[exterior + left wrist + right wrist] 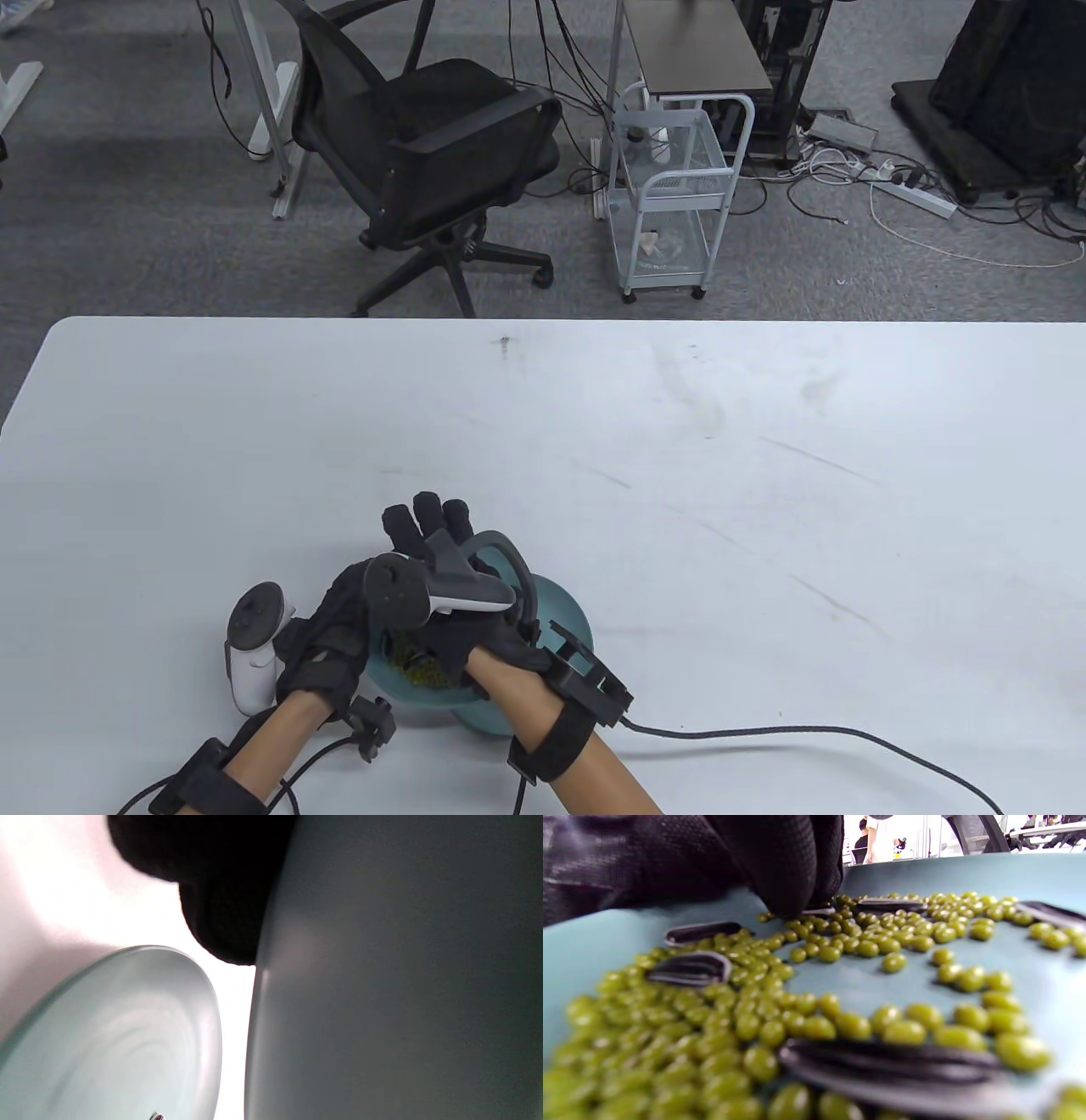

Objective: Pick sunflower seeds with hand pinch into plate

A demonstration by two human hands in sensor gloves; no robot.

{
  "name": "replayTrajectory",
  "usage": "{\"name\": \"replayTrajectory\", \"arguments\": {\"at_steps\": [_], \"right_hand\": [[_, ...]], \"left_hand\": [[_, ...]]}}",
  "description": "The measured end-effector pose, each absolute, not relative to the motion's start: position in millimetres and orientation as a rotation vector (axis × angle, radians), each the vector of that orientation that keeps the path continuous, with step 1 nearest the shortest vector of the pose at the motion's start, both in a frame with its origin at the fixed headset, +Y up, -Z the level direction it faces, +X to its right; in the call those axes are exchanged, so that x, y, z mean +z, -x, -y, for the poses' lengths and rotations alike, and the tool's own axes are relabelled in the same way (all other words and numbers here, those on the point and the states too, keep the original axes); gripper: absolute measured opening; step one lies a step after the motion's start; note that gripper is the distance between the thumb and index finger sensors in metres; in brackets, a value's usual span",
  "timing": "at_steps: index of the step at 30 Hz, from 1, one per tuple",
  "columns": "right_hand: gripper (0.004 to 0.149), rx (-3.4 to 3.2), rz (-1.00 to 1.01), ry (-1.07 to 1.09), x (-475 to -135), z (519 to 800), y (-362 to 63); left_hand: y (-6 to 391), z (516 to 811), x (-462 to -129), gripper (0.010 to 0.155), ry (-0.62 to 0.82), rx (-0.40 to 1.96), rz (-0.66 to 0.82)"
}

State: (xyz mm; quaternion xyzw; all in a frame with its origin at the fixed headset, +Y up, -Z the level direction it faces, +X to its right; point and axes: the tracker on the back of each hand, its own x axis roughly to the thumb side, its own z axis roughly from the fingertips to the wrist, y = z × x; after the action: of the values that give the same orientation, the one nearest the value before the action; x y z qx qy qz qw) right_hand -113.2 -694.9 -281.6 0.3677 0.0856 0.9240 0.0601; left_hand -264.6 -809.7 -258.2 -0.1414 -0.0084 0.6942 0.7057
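A teal bowl (560,607) near the table's front edge holds green beans (865,942) mixed with black striped sunflower seeds (691,969). My right hand (801,906) reaches down into the bowl, and its thumb and forefinger pinch the end of one seed (821,912) that lies among the beans. In the table view the right hand (458,637) covers the bowl's middle, with the other fingers (424,518) raised. My left hand (339,620) holds the bowl's left side, a finger (225,921) pressed against its outer wall (382,984). A pale plate (127,1035) lies beside the bowl.
The white table (679,475) stretches far and right of the bowl. A cable (806,734) runs from my right wrist across the table's front right. An office chair (441,161) and a white cart (670,195) stand on the floor beyond the table.
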Motion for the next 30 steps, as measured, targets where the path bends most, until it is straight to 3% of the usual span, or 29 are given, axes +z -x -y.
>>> {"name": "replayTrajectory", "arguments": {"at_steps": [20,30], "right_hand": [[0.037,2.850,-0.211,-1.138,-277.5,699.1,115.7],[0.036,2.804,-0.196,-1.037,-285.3,699.9,107.3]], "left_hand": [[260.3,815.4,-256.7,0.050,0.330,1.541,0.008],[259.3,813.9,-257.7,0.050,0.318,1.530,0.026]]}}
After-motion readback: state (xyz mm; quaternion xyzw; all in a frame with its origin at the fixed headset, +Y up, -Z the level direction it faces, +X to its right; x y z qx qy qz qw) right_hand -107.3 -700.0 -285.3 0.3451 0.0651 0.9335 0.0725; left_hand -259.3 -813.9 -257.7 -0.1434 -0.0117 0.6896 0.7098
